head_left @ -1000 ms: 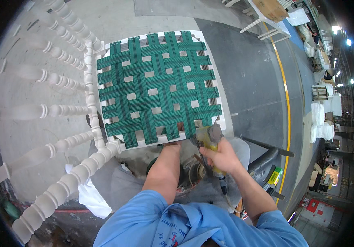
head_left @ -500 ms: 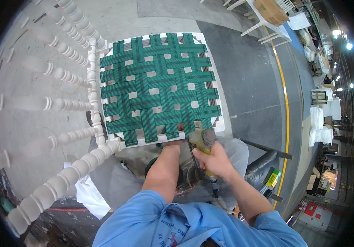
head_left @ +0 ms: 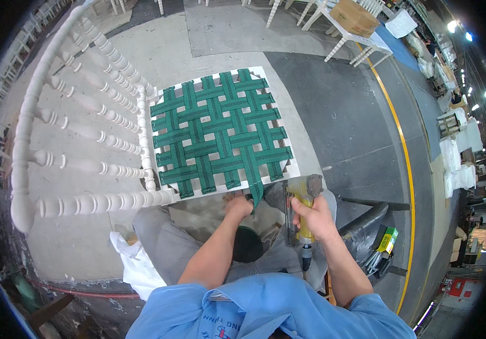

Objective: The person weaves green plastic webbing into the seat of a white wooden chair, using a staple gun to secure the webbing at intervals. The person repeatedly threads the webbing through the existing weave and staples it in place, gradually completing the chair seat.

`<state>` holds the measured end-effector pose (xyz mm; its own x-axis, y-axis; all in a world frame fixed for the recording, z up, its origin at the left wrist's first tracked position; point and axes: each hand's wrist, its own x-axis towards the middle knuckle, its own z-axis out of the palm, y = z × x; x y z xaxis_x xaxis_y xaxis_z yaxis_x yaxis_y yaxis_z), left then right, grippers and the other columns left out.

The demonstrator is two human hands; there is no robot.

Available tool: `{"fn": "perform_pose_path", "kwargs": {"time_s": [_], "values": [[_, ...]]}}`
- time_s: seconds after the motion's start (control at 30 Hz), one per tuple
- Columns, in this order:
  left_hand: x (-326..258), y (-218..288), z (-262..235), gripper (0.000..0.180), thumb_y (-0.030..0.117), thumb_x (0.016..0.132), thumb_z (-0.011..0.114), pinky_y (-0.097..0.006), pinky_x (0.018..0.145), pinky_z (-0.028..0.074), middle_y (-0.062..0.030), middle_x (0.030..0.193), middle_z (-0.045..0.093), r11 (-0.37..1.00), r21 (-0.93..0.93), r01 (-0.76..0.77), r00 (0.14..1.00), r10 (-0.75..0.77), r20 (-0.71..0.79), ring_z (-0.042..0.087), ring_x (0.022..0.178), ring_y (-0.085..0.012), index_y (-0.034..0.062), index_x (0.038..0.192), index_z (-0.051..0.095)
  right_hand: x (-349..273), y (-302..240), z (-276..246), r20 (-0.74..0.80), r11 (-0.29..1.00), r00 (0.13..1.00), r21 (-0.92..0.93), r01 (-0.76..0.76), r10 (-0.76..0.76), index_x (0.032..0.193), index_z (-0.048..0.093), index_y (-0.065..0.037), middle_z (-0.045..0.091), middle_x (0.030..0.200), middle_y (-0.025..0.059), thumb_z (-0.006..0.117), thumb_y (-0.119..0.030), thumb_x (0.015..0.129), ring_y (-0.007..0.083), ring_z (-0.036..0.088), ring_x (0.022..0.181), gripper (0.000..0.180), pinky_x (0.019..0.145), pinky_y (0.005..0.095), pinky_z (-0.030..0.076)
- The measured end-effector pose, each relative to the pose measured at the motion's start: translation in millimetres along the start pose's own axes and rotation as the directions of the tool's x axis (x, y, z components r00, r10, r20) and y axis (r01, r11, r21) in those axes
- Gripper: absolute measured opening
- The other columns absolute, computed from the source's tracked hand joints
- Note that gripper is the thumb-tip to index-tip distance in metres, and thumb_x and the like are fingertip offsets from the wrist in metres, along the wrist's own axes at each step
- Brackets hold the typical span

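Observation:
A white chair with turned spindles (head_left: 102, 200) lies in front of me, its seat frame (head_left: 198, 195) covered by woven green webbing (head_left: 215, 133). One green webbing strap (head_left: 256, 193) hangs loose over the seat's near edge and bends toward my left hand (head_left: 238, 204). That hand is closed at the strap's lower end just below the edge, its fingers partly hidden. My right hand (head_left: 315, 217) grips a yellow air stapler (head_left: 304, 195) by its handle, upright and clear of the seat's near right corner. An air hose fitting (head_left: 307, 257) points down from it.
A dark green round thing (head_left: 247, 244) sits between my legs. To the right, a green-and-yellow box (head_left: 387, 240) rests by a dark bench (head_left: 361, 223). White cloth (head_left: 135, 263) lies at my left. A carton (head_left: 355, 17) stands on a white table far right.
The view has shifted, showing more of the chair back. My right hand and stapler have moved right, off the seat edge. One strap now hangs loose beside my left hand, which has come lower.

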<state>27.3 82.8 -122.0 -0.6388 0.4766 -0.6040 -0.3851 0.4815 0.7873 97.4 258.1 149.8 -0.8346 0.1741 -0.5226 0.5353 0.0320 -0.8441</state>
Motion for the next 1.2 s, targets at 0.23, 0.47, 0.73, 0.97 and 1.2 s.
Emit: {"fn": "perform_pose_path", "kwargs": {"time_s": [0.23, 0.47, 0.73, 0.97, 1.2], "values": [[-92, 62, -20, 0.033, 0.014, 0.097, 0.056, -0.036, 0.092, 0.051, -0.011, 0.116, 0.073, 0.824, -0.565, -0.05, 0.969, 0.178, 0.173, 0.066, 0.106, -0.0198, 0.0024, 0.125, 0.069, -9, 5, -7, -0.004, 0.998, 1.0, 0.06, 0.026, -0.026, 0.107, 0.059, -0.002, 0.061, 0.077, 0.0009, 0.069, -0.017, 0.099, 0.0113, 0.059, 0.057, 0.02, 0.048, 0.0282, 0.047], [-86, 115, -80, 0.025, 0.028, 0.105, 0.059, -0.027, 0.072, 0.052, -0.0047, 0.091, 0.075, 0.856, -0.51, -0.077, 0.99, 0.127, 0.064, 0.065, 0.076, -0.0102, 0.0051, 0.1, 0.069, 8, -9, 6, 0.074, 0.995, 0.995, -0.081, -0.058, 0.064, 0.113, 0.058, -0.002, 0.06, 0.078, -0.0001, 0.07, -0.02, 0.099, 0.0102, 0.059, 0.057, 0.026, 0.048, 0.0273, 0.047], [-44, 121, -94, 0.033, 0.028, 0.105, 0.054, -0.031, 0.071, 0.05, -0.0062, 0.093, 0.076, 0.864, -0.495, -0.095, 0.995, 0.096, -0.025, 0.064, 0.079, -0.0119, 0.0004, 0.104, 0.074, 47, -7, 28, 0.118, 0.978, 0.99, -0.203, -0.055, 0.08, 0.117, 0.056, -0.004, 0.061, 0.082, 0.0, 0.069, -0.025, 0.1, 0.0094, 0.058, 0.057, 0.03, 0.048, 0.0274, 0.046], [-46, 130, -97, 0.032, 0.028, 0.105, 0.055, -0.031, 0.069, 0.05, -0.0032, 0.095, 0.074, 0.89, -0.455, -0.03, 1.0, 0.028, -0.011, 0.063, 0.08, -0.0118, 0.0024, 0.104, 0.075, 61, 1, 33, 0.094, 0.961, 0.986, -0.254, -0.112, 0.14, 0.117, 0.055, -0.003, 0.062, 0.082, 0.0004, 0.069, -0.025, 0.1, 0.0093, 0.057, 0.056, 0.031, 0.049, 0.0276, 0.047], [-42, 128, -103, 0.034, 0.028, 0.104, 0.056, -0.033, 0.072, 0.051, -0.006, 0.098, 0.074, 0.851, -0.524, 0.027, 0.998, 0.007, 0.063, 0.064, 0.084, -0.0147, -0.0001, 0.104, 0.074, 65, 1, 37, 0.084, 0.94, 0.982, -0.312, -0.136, 0.17, 0.117, 0.055, -0.002, 0.062, 0.08, 0.0011, 0.07, -0.024, 0.099, 0.0098, 0.056, 0.055, 0.032, 0.048, 0.0282, 0.046]]}}
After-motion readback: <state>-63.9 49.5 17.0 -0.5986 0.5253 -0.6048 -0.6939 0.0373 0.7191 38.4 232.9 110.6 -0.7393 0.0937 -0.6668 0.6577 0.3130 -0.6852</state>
